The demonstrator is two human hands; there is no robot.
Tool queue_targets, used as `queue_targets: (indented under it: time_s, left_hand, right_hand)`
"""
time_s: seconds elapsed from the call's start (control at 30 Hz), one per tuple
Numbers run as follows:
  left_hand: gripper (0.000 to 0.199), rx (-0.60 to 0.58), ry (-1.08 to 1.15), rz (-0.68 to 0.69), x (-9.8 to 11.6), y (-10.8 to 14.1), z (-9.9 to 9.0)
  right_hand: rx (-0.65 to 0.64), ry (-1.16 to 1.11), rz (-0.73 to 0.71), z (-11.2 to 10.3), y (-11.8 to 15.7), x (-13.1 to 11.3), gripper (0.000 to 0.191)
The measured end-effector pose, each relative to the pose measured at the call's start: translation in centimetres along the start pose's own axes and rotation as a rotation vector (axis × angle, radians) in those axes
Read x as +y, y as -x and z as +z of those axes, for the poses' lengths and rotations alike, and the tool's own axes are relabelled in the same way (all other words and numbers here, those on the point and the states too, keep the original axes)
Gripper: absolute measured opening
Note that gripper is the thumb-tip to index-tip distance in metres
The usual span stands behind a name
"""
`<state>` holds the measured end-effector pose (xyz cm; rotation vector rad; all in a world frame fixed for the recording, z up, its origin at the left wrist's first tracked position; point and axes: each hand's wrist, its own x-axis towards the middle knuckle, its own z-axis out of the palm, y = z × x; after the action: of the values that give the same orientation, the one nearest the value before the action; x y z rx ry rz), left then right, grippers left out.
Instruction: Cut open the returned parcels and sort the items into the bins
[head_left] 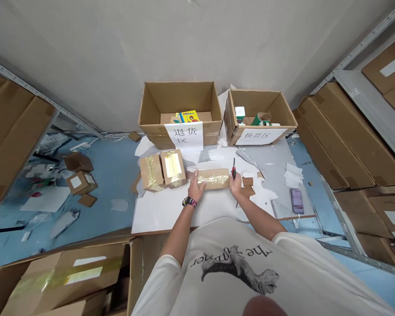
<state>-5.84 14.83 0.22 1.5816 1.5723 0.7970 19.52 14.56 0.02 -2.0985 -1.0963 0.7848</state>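
A long brown box (213,178) with shiny tape along its top lies between my hands over the white table. My left hand (196,188), with a patterned watch at the wrist, grips the box's left end. At the right end, my right hand (235,184) is closed round a red and black cutter (233,171) whose tip points away from me, and it also touches the box. Two taped cartons, one plain (152,172) and one with a white label (173,167), stand side by side to the left.
Two open cartons with paper signs, a left one (151,131) and a right one (229,120), stand at the table's back. Paper and cardboard scraps lie right of my hands, near a purple phone (296,201). Shelves with boxes flank both sides; a large carton (134,272) is at lower left.
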Motion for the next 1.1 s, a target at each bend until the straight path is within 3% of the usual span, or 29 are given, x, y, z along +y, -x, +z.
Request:
queue_targets:
  time_s: [0.13,0.27,0.4,0.53,0.67,0.73,0.83,1.1]
  left_hand:
    - [0.089,-0.063,-0.068,-0.121,0.0,-0.4,0.6]
    - [0.101,-0.182,-0.109,-0.155,-0.2,1.2,0.5]
    - [0.106,-0.183,-0.081,-0.143,-1.1,2.5,0.5]
    - [0.114,-0.199,-0.027,-0.167,-1.7,2.2,0.5]
    - [0.128,-0.309,0.134,-0.124,-2.5,1.3,-0.2]
    - [0.131,-0.353,0.204,-0.114,-2.8,0.9,-0.6]
    - [0.128,-0.368,0.257,-0.107,-2.9,0.6,-0.8]
    - [0.12,-0.353,0.18,-0.089,-2.4,0.8,-0.8]
  right_hand:
    - [-0.126,0.054,0.059,-0.9,-1.7,0.8,0.05]
    - [-0.202,0.096,0.097,-3.7,-1.7,2.0,0.038]
    - [-0.202,0.108,0.099,-6.4,-0.2,2.4,0.05]
    - [-0.192,0.138,-0.291,-7.6,1.5,0.3,0.057]
    - [-0.509,0.446,-0.626,-7.1,2.6,-3.0,0.057]
    - [-0.652,0.677,-0.725,-6.7,2.5,-4.5,0.055]
    - [-0.739,0.876,-0.858,-6.3,1.8,-6.6,0.055]
    - [-0.825,1.006,-1.077,-5.5,-0.1,-10.8,0.072]
